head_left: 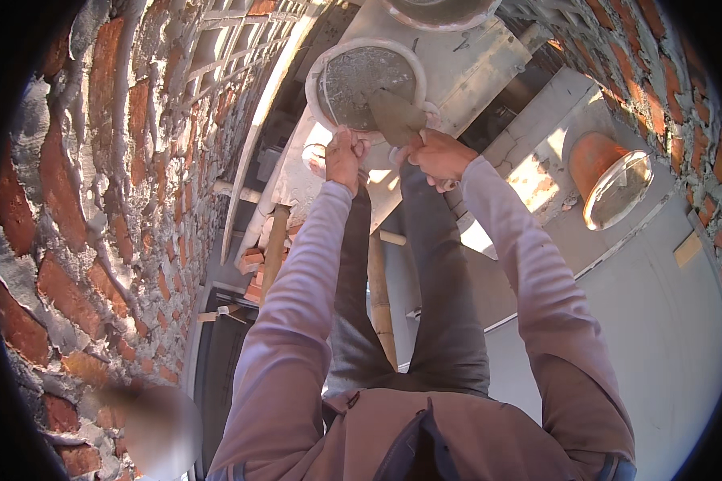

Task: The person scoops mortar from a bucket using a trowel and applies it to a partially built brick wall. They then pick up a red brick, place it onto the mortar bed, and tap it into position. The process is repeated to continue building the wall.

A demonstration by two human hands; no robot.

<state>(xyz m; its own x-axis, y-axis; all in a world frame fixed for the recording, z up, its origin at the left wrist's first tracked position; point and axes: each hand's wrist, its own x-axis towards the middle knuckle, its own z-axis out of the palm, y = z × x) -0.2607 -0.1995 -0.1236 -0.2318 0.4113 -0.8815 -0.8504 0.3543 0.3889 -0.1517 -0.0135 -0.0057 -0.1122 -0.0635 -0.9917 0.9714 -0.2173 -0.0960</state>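
Gripping trowel (395, 115) by handle end in right hand (443, 156), with fingers wrapped closed around it. Holding blade aslant over right side of round, pale-rimmed tub (314, 90), partly above grey mix (365, 76) inside. Cannot tell contact with mix from mere overhang.

Bringing left hand (344, 164) to near rim of same tub, with fingers curled in, close to lower end of thin pale line (327, 103) along inner left side. Cannot tell from here: pinching line, steadying rim, or closed on nothing.

Set on plank platform (465, 88), just beyond both hands; near second tub (441, 10), cut by upper edge of view.

Judged as working or gathering mix at tub's edge, mix being probably mortar. Likely calling next for a firm wrist, a level blade under any load, and a steady tub while drawing across the rim. Worth minding spill over near side.

Off to right, well apart from hands: orange bucket (594, 160) with pale, crusted rim. To left: rough brick wall (56, 272), with loose bricks (253, 268) low down near it.

Looked for brands, labels, lettering: can read none on trowel, tubs, bucket or plain sleeves (529, 240).
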